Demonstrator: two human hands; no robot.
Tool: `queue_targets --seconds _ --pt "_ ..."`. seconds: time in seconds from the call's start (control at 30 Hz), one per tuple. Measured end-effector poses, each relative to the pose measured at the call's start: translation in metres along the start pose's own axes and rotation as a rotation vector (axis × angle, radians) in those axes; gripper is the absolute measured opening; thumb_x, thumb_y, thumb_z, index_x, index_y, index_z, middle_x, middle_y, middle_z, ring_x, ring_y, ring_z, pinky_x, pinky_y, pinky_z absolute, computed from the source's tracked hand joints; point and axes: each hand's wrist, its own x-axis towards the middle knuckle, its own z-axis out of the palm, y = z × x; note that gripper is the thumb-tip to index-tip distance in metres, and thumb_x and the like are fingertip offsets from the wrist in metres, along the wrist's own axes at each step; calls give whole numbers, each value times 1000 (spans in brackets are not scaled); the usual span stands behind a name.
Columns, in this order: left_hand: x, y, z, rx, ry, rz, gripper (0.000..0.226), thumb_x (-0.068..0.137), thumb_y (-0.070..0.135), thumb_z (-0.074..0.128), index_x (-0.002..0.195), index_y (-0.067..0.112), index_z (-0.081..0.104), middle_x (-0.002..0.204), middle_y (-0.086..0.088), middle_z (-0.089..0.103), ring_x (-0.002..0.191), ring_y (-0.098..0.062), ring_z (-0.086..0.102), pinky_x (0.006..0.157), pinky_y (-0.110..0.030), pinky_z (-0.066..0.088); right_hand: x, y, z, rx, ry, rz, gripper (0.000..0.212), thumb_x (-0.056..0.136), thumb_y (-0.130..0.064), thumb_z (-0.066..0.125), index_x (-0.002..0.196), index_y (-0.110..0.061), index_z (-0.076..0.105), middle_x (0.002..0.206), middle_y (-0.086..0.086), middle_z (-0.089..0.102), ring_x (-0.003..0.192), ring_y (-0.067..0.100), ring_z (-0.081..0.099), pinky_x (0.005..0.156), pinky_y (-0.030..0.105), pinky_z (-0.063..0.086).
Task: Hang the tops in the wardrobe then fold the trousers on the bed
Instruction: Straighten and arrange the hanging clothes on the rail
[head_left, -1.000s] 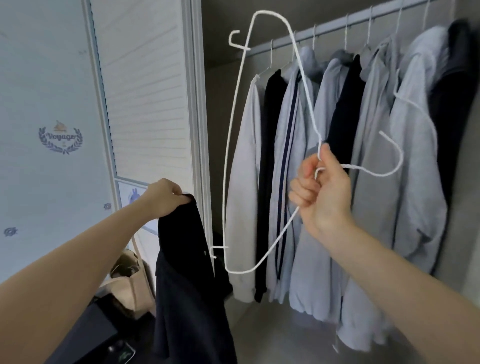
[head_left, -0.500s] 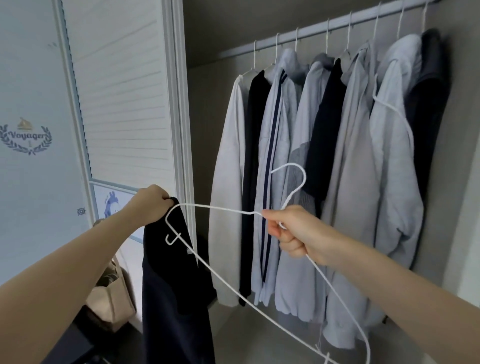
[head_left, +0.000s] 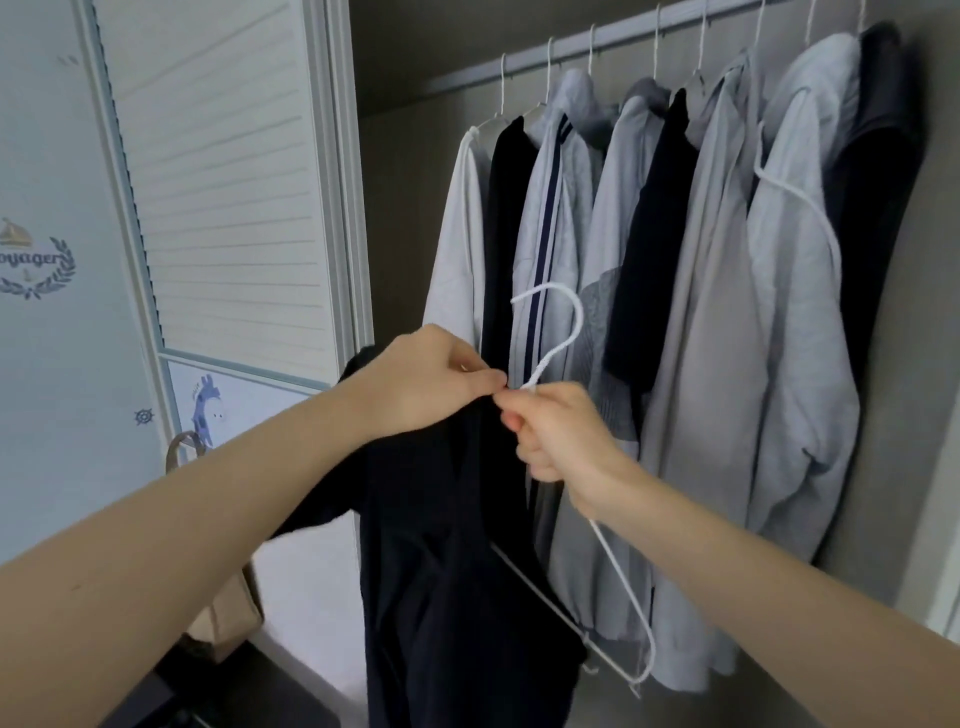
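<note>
A soft, limp dark top (head_left: 447, 561) is pinched at its collar by the left hand (head_left: 421, 384), just left of the hanger (head_left: 550, 332), whose stiff, light wire neck is gripped by the right hand (head_left: 561, 436); shoulder seams are judged the best hold

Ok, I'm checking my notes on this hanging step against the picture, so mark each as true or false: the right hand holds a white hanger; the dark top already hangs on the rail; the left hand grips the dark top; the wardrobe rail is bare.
1. The right hand holds a white wire hanger. True.
2. The dark top already hangs on the rail. False: it hangs from the left hand, below the rail.
3. The left hand grips the dark top. True.
4. The rail is bare. False: a row of hung tops, light and dark, fills it.
</note>
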Motion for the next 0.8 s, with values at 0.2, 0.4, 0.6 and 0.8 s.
queue_targets --seconds 0.2,0.4,0.6,0.8 --pt "9 -13 -23 260 46 451 41 83 59 52 65 24 44 63 14 36 69 -4 37 68 -14 30 0 -18 -28 141 -290 -116 27 83 -34 57 69 -12 61 51 -2 37 43 11 33 44 21 33" --pt "21 -48 -29 -96 110 259 53 76 54 65 58 14 36 54 9 32 52 -6 31 50 -13 30 14 15 -62 226 -707 412 81 84 -72 30 137 -15 51 136 13 54 132 26 44 108 43 29" --pt "28 -74 -36 -232 205 147 58 78 59 67 55 20 30 54 9 28 49 -6 27 45 -10 27 14 63 -74 69 -553 460 77 90 -63 25 133 -5 52 128 18 50 104 22 49 92 32 34" --pt "28 -118 -53 -334 369 -72 62 79 62 65 61 9 39 58 1 36 57 -14 35 57 -30 27 5 62 -84 -689 -284 -210 15 97 -30 52 99 -24 66 97 -8 67 94 4 63 90 26 49"
